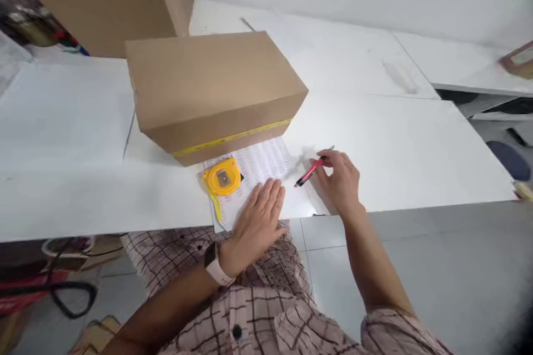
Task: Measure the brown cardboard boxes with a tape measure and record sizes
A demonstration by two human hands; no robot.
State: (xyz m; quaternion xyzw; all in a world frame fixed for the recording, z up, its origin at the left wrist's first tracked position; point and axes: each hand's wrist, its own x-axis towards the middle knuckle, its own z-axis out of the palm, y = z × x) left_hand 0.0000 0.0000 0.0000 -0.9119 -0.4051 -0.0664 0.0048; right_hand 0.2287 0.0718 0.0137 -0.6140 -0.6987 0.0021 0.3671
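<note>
My left hand lies flat on a printed sheet of paper, fingers stretched out. Between the thumb and fingers of my right hand is a red and black pen, held just right of the sheet over the white table. Left of my left hand, a yellow tape measure with a yellow wrist strap rests on the paper. Behind it stands a closed cardboard box with a yellow strip along its front side. The box covers the far part of the sheet.
A larger cardboard box stands at the back left. The white table meets a white wall behind. A small clear object lies at the back right. Below the front edge, a black cable hangs at the left.
</note>
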